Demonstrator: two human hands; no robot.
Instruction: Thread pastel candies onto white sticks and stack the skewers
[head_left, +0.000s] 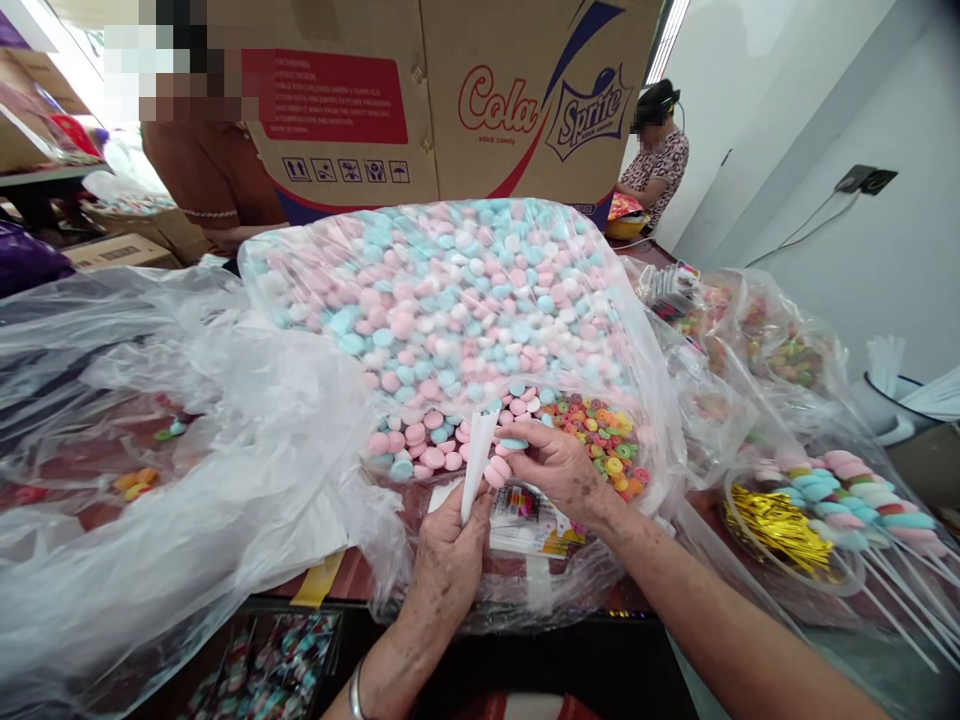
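My left hand point(451, 560) is closed around the lower end of a narrow white bundle point(478, 465), which looks like sticks fanned out at the top. My right hand point(559, 468) pinches marshmallow candies beside the bundle: a blue one point(513, 444) and pink ones point(496, 472) show at its fingertips. Behind both hands, loose pink, blue and white candies point(431, 457) spill from a big clear bag point(450, 290). Colourful ring gummies point(600, 430) lie right of my right hand. Under my hands are printed packets point(529, 515).
At right, finished candy sticks point(877, 490) lie beside a clear tub of gold twist ties point(784, 530). A pot with white sticks point(911, 400) stands beyond. Crumpled plastic point(247, 430) covers the left. A large carton point(450, 100) stands behind; two people point(214, 170) sit further back.
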